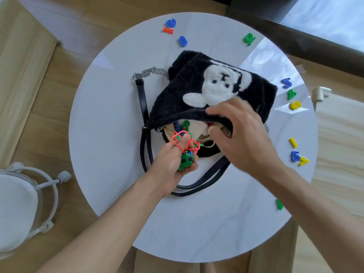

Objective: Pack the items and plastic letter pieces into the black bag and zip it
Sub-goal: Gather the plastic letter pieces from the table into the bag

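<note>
A fluffy black bag [183, 91] with a white monkey face lies in the middle of the round white table [110, 174], its zip mouth facing me. My right hand [236, 134] grips the upper edge of the mouth and holds it apart. My left hand [173, 162] is at the opening, closed on a bunch of red and green plastic pieces [184, 154]. More coloured pieces and something cream show inside the bag. Loose pieces lie on the table: blue and red ones [171, 23] far left, a green one [248, 38] at the back, several [294, 105] along the right edge.
The bag's black strap [142, 103] with its silver chain loops over the table to the left and in front of the bag. A white chair [17, 209] stands at lower left on the wooden floor. A green piece [279, 204] lies near the table's right front edge.
</note>
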`<action>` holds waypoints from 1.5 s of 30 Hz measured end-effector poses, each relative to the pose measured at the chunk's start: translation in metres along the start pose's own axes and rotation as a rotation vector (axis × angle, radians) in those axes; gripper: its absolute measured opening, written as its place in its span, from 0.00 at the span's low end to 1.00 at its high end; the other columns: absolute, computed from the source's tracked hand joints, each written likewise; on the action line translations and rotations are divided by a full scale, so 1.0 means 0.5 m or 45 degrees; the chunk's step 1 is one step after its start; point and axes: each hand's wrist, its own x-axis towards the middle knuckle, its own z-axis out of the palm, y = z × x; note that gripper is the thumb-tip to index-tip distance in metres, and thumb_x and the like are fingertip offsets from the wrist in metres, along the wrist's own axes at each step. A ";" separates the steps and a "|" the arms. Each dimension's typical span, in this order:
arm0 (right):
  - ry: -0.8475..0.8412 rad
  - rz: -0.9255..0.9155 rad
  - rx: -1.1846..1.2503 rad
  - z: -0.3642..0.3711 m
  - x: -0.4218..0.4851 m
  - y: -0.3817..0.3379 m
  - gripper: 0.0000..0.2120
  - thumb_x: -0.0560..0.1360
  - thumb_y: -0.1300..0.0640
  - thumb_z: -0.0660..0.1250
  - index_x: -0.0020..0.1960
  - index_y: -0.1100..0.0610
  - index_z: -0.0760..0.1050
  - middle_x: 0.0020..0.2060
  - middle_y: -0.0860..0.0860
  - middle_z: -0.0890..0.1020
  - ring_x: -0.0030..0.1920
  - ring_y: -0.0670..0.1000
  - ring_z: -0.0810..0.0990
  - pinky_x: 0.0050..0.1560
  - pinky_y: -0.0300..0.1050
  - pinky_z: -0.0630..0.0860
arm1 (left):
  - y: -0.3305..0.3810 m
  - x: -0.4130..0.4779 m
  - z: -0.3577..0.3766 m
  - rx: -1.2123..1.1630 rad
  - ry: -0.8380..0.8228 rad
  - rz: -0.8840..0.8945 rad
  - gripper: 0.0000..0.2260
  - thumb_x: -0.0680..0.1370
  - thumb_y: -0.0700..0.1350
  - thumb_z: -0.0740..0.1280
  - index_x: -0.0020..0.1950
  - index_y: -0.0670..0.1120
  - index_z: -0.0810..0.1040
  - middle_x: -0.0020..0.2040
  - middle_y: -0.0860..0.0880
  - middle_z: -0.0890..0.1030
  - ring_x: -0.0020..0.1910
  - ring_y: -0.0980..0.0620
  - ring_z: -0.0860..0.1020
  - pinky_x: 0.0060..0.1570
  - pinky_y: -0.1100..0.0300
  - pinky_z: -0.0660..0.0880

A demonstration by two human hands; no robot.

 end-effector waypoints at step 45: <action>0.039 -0.108 -0.537 -0.050 0.123 0.058 0.06 0.69 0.58 0.68 0.47 0.53 0.76 0.42 0.49 0.76 0.44 0.55 0.73 0.52 0.49 0.60 | -0.026 0.056 0.126 0.288 0.111 0.479 0.31 0.65 0.37 0.56 0.67 0.57 0.70 0.68 0.48 0.74 0.67 0.47 0.73 0.71 0.46 0.67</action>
